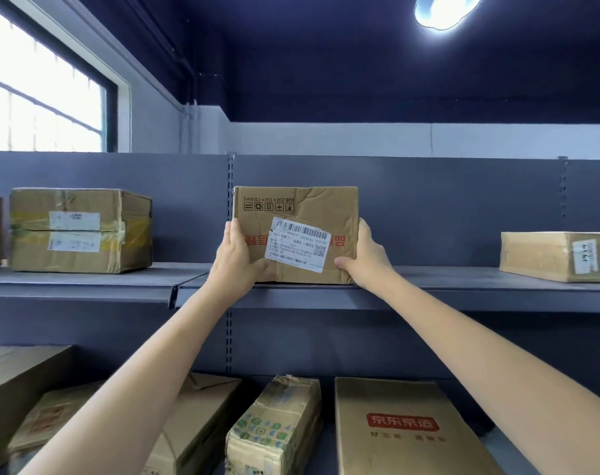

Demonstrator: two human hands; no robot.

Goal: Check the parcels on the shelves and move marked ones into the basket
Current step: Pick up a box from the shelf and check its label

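A brown cardboard parcel (302,207) stands at the front edge of the upper grey shelf (463,286), its print upside down and a white shipping label on its front face. My left hand (238,258) grips its left side with the thumb on the front. My right hand (363,258) grips its right side, thumb on the lower front corner. No basket is in view.
On the same shelf a taped box (81,231) sits to the left and a flat box (555,255) to the right. The lower shelf holds several boxes, among them a patterned one (274,426) and a red-logo one (405,430). A window (41,94) is upper left.
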